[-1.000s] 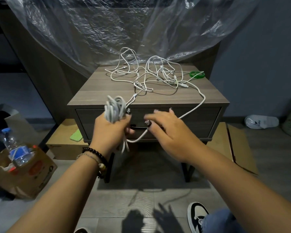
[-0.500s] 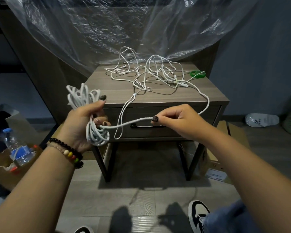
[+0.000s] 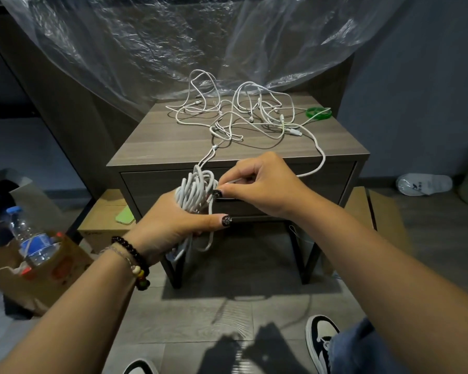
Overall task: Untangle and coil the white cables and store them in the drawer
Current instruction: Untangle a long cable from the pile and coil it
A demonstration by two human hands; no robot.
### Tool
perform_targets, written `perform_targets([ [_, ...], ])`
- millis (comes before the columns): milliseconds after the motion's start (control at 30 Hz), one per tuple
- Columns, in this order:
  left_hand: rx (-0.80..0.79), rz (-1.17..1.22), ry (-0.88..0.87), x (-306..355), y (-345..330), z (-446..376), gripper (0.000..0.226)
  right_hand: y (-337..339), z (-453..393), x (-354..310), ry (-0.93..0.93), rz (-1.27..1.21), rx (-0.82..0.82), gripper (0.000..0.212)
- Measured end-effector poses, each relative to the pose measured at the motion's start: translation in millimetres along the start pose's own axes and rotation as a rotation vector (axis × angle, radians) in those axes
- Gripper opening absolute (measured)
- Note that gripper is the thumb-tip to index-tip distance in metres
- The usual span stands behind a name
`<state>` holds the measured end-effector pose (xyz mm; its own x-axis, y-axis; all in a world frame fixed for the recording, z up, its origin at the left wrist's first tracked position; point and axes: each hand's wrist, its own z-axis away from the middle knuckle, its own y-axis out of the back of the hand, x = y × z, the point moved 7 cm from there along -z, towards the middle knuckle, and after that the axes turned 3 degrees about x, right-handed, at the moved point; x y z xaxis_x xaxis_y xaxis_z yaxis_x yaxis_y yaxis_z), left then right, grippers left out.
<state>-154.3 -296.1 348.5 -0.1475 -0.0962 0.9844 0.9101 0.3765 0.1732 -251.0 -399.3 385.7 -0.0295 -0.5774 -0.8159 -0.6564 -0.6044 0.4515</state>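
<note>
A coil of white cable (image 3: 196,191) is gripped in my left hand (image 3: 170,225) in front of the nightstand's shut drawer (image 3: 322,182). My right hand (image 3: 265,187) pinches the cable's loose strand right beside the coil. That strand runs right, up over the front edge of the nightstand top (image 3: 152,147) and into a tangle of white cables (image 3: 243,114) lying there. Part of the coil is hidden behind my left palm, and loops hang below it.
A green band (image 3: 318,113) lies at the top's back right corner. Clear plastic sheeting (image 3: 173,41) hangs behind. A paper bag with a water bottle (image 3: 30,238) stands on the floor at left, cardboard boxes (image 3: 103,225) sit under and beside the nightstand, a slipper (image 3: 423,184) at right.
My left hand has swung the coil from the left back to the middle in front of the drawer. My right hand moved in close to the coil, shortening the strand between them.
</note>
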Motion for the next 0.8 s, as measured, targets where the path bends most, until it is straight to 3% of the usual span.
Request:
perform_targets([
  [167,0.081,-0.084,-0.001,-1,4,-3,0.036,3,0,2,-0.014,0.097,-0.045,0.004],
  [300,0.158,-0.092,0.003,3,24,-4,0.039,32,-1,7,-0.031,0.21,-0.045,0.008],
  [400,0.154,-0.089,0.019,6,28,-3,0.052,47,0,11,-0.029,0.213,0.024,0.007],
  [700,0.043,-0.139,0.015,-2,2,-3,0.031,13,-2,7,0.03,0.285,-0.045,0.007],
  [800,0.037,-0.153,0.045,-4,0,-4,0.014,14,-2,3,0.063,0.3,-0.03,0.008],
])
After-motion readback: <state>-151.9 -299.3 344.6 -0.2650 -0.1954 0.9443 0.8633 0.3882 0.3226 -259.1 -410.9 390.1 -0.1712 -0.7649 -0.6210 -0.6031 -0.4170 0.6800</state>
